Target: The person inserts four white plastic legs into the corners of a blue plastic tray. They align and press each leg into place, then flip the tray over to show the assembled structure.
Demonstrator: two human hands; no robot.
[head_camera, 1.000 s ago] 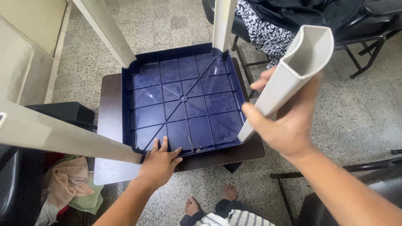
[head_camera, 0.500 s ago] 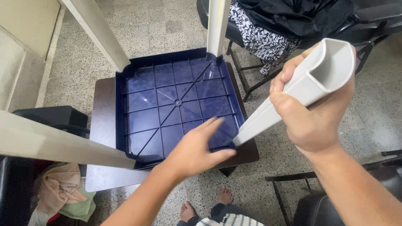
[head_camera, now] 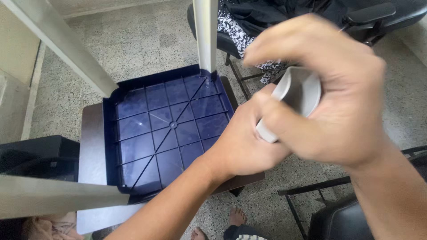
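Up close, we grip a loose grey leg (head_camera: pixel 297 95) with both hands: our right hand (head_camera: pixel 331 95) wraps its near end from above, our left hand (head_camera: pixel 247 142) clamps it from below. It sits at right, above the near right corner of the upturned blue stool seat (head_camera: pixel 164 129), which rests on a dark table (head_camera: pixel 91 146) with three legs already standing in it. The leg looks light, stiff, hollow plastic, smooth enough to slip; holding near the end seems safest.

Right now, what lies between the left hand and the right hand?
In the head view, the grey plastic leg lies between the left hand and the right hand; both grip it.
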